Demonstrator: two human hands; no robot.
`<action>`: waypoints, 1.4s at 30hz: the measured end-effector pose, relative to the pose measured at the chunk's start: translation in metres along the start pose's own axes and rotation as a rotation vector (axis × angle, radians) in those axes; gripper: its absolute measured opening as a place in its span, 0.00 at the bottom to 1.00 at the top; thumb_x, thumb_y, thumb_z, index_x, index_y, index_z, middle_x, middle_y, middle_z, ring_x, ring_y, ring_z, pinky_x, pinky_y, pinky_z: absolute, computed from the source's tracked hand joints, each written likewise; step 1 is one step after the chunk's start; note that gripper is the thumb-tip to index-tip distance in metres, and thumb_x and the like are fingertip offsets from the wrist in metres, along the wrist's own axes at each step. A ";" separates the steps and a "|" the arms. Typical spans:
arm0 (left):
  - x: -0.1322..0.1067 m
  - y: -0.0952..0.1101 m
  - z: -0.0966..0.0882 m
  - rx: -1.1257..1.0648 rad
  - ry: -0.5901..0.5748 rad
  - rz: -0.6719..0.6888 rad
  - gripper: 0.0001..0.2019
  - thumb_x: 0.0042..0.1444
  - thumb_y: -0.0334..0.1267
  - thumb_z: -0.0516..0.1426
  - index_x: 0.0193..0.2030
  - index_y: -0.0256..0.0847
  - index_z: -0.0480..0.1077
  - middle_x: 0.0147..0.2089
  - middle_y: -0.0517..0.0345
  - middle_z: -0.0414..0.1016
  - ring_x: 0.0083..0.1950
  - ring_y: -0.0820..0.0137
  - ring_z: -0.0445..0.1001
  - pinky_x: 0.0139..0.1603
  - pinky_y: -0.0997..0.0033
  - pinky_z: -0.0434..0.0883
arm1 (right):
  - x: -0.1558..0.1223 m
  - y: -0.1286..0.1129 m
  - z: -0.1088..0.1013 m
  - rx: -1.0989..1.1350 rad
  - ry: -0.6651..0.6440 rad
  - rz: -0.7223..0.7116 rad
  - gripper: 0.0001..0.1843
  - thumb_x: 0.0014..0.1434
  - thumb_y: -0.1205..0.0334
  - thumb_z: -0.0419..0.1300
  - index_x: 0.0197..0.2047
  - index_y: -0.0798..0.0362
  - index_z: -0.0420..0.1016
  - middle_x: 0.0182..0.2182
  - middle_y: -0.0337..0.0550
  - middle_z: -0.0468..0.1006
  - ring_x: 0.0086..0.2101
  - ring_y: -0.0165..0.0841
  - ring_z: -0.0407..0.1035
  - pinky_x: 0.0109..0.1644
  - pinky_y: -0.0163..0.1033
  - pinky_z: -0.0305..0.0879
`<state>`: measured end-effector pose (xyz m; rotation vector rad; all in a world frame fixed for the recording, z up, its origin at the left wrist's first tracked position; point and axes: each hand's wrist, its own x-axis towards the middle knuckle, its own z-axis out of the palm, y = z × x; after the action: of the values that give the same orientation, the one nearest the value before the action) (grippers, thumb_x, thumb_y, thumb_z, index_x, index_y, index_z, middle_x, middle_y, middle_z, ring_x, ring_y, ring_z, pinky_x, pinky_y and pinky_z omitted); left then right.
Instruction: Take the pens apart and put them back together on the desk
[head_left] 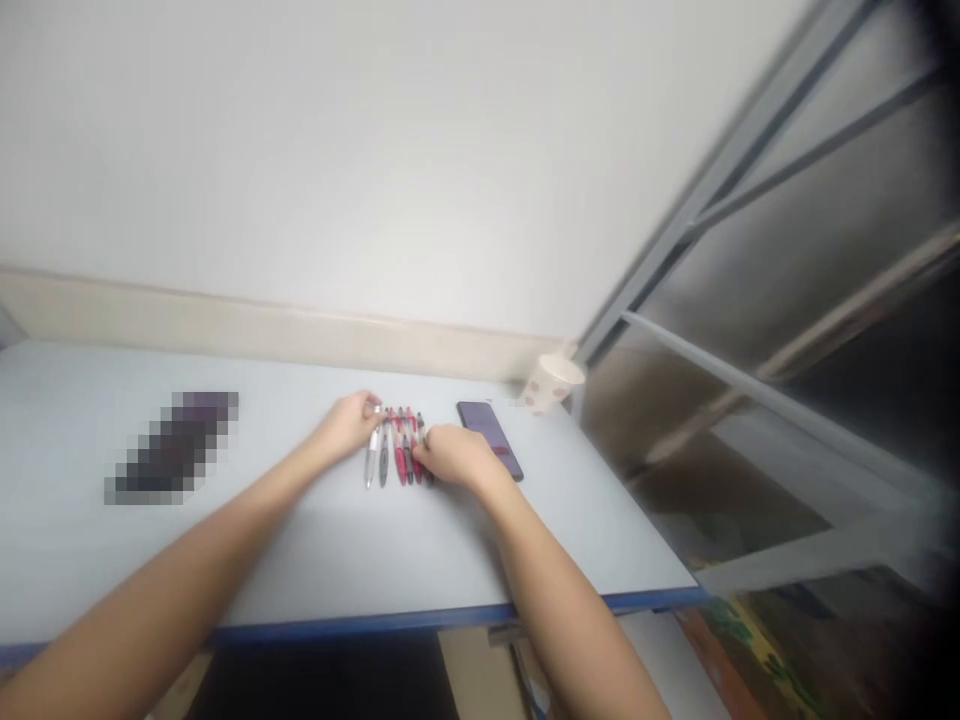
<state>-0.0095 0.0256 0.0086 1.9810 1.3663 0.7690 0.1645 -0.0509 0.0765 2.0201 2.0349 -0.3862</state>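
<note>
Left hand [354, 422] is bent over the upper end of the white pen [371, 465], thumb and fingers brought close to it; whether it is pinched or merely touched cannot be told. Right hand [454, 453] is curled at the right end of the row of pens [400, 462], some partly hidden by it; a firm grasp cannot be confirmed. Pens are laid side by side on the desk [360, 560], between the hands, tips toward the front edge. Phone [495, 445] is set just right of the right hand, cup [553, 385] farther right near the wall. Handling, as judged: pens are likely light, stiff, hard to break; smooth barrels may be slippery and easily rolled into neighbours. Best held mid-barrel between thumb and forefinger, or nudged from the sides; if only the ends are pressed, a pen could be swung askew. Finer detail is lost to blur.
</note>
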 end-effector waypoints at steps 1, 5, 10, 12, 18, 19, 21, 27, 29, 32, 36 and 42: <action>0.000 -0.001 0.000 -0.002 0.008 -0.001 0.12 0.61 0.41 0.58 0.48 0.39 0.76 0.27 0.57 0.78 0.32 0.60 0.79 0.39 0.64 0.70 | 0.001 -0.001 0.000 -0.007 -0.004 0.004 0.22 0.71 0.57 0.50 0.52 0.54 0.84 0.48 0.58 0.86 0.50 0.48 0.82 0.46 0.43 0.72; 0.001 -0.002 0.000 -0.002 0.008 -0.009 0.12 0.62 0.40 0.58 0.48 0.37 0.76 0.30 0.55 0.79 0.32 0.60 0.79 0.39 0.64 0.70 | 0.001 -0.002 0.000 -0.012 -0.014 0.009 0.22 0.71 0.57 0.49 0.50 0.53 0.84 0.48 0.57 0.86 0.49 0.48 0.82 0.45 0.43 0.70; -0.001 0.000 -0.002 0.029 0.035 -0.005 0.13 0.62 0.38 0.58 0.50 0.36 0.75 0.33 0.51 0.80 0.38 0.57 0.80 0.43 0.63 0.71 | -0.001 0.003 -0.001 0.011 -0.007 0.025 0.22 0.71 0.57 0.49 0.50 0.54 0.84 0.45 0.57 0.86 0.47 0.49 0.81 0.44 0.44 0.68; -0.001 0.001 -0.002 0.046 0.045 -0.006 0.13 0.62 0.38 0.59 0.51 0.36 0.75 0.36 0.49 0.81 0.41 0.56 0.80 0.44 0.63 0.71 | -0.002 0.004 -0.001 0.030 -0.004 0.029 0.20 0.71 0.57 0.51 0.49 0.54 0.84 0.43 0.56 0.86 0.46 0.48 0.82 0.43 0.43 0.67; 0.002 -0.004 -0.003 0.044 0.008 -0.013 0.08 0.59 0.33 0.59 0.45 0.38 0.74 0.34 0.54 0.79 0.37 0.61 0.79 0.40 0.67 0.71 | -0.002 0.005 -0.004 0.128 0.006 0.032 0.17 0.70 0.58 0.53 0.43 0.55 0.83 0.38 0.54 0.85 0.38 0.42 0.80 0.36 0.39 0.63; 0.003 -0.005 -0.003 0.033 -0.001 -0.017 0.07 0.59 0.33 0.59 0.44 0.39 0.73 0.34 0.56 0.78 0.35 0.63 0.79 0.38 0.68 0.71 | -0.002 0.006 -0.005 0.147 -0.001 0.027 0.17 0.69 0.58 0.54 0.41 0.56 0.83 0.36 0.53 0.85 0.36 0.40 0.79 0.34 0.39 0.62; 0.004 -0.007 -0.003 0.007 -0.017 -0.025 0.06 0.60 0.34 0.58 0.43 0.39 0.73 0.33 0.58 0.78 0.32 0.66 0.79 0.37 0.69 0.72 | -0.001 0.008 -0.006 0.190 -0.023 0.010 0.15 0.68 0.59 0.55 0.36 0.56 0.81 0.33 0.51 0.84 0.31 0.36 0.75 0.32 0.38 0.61; 0.004 -0.008 -0.002 -0.049 -0.020 -0.043 0.08 0.63 0.38 0.58 0.46 0.37 0.72 0.34 0.58 0.78 0.27 0.68 0.79 0.35 0.69 0.73 | 0.007 0.018 -0.002 0.290 -0.062 -0.024 0.13 0.66 0.60 0.56 0.30 0.54 0.72 0.27 0.45 0.79 0.22 0.30 0.67 0.27 0.37 0.60; 0.004 -0.009 -0.001 -0.051 -0.015 -0.036 0.08 0.64 0.38 0.58 0.47 0.38 0.72 0.34 0.58 0.79 0.27 0.68 0.79 0.36 0.69 0.74 | 0.008 0.020 -0.001 0.319 -0.069 -0.030 0.13 0.66 0.60 0.56 0.29 0.53 0.69 0.25 0.44 0.78 0.20 0.30 0.67 0.26 0.37 0.61; 0.006 -0.010 -0.002 -0.043 -0.018 -0.024 0.09 0.63 0.39 0.59 0.47 0.38 0.73 0.33 0.59 0.79 0.27 0.68 0.79 0.37 0.69 0.74 | 0.008 0.021 -0.001 0.364 -0.067 -0.047 0.11 0.65 0.61 0.56 0.30 0.52 0.67 0.25 0.42 0.78 0.19 0.29 0.68 0.27 0.36 0.64; 0.007 -0.012 0.000 -0.028 -0.012 -0.022 0.07 0.62 0.38 0.60 0.44 0.37 0.75 0.31 0.59 0.78 0.29 0.67 0.79 0.37 0.69 0.73 | 0.007 0.021 -0.001 0.388 -0.004 -0.036 0.09 0.64 0.63 0.56 0.31 0.52 0.67 0.25 0.42 0.78 0.19 0.29 0.70 0.28 0.35 0.65; 0.007 -0.014 0.008 0.031 0.036 0.058 0.11 0.61 0.40 0.64 0.47 0.37 0.78 0.38 0.53 0.81 0.40 0.63 0.79 0.45 0.66 0.73 | 0.011 0.020 0.005 0.335 0.001 -0.023 0.04 0.63 0.64 0.56 0.40 0.54 0.71 0.28 0.43 0.80 0.21 0.31 0.71 0.26 0.36 0.62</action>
<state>-0.0100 0.0352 -0.0065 2.0480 1.3545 0.8174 0.1847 -0.0421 0.0677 2.1795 2.1115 -0.7770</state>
